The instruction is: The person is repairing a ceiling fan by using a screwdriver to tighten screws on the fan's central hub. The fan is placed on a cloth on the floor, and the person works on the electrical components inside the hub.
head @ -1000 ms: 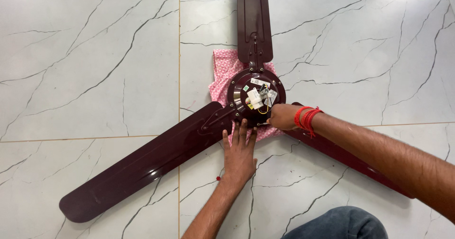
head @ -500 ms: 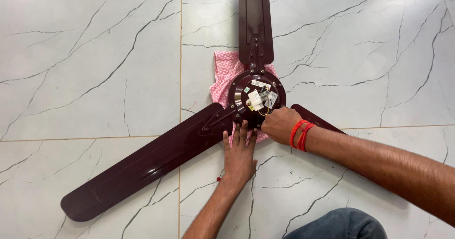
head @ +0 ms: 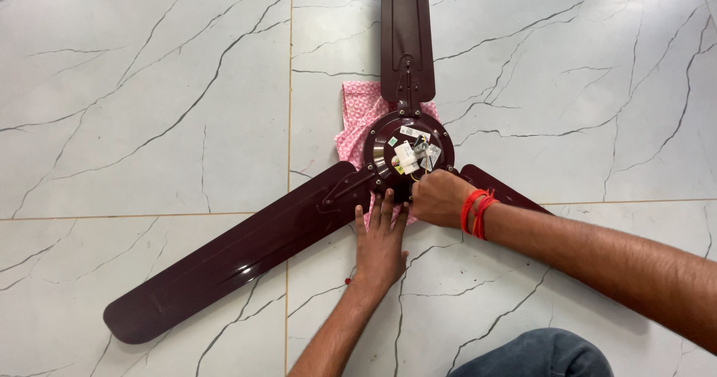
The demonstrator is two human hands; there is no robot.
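The left hand (head: 379,246) lies flat, fingers spread, on the white marble tile floor (head: 149,100), fingertips touching the dark maroon three-bladed ceiling fan (head: 407,156). The right hand (head: 441,198) is curled closed at the hub's near rim; what it grips is hidden. Open floor surrounds the blades.

The floor (head: 149,85) is polished stone-look tile, white with grey veining, smooth and faintly reflective, with thin grout lines between the slabs. The ceiling fan (head: 407,156) lying on it looks like painted metal: its blades (head: 239,257) carry a glossy maroon enamel that catches soft highlights along the edges. The motor hub shows the same gloss (with a bare silvery metal patch, small white plastic-looking parts and paper-like stickers at its middle). Under the hub lies a cloth (head: 355,127), pink, patterned, matt and soft-creased. A red thread band (head: 476,212) wraps the right wrist.
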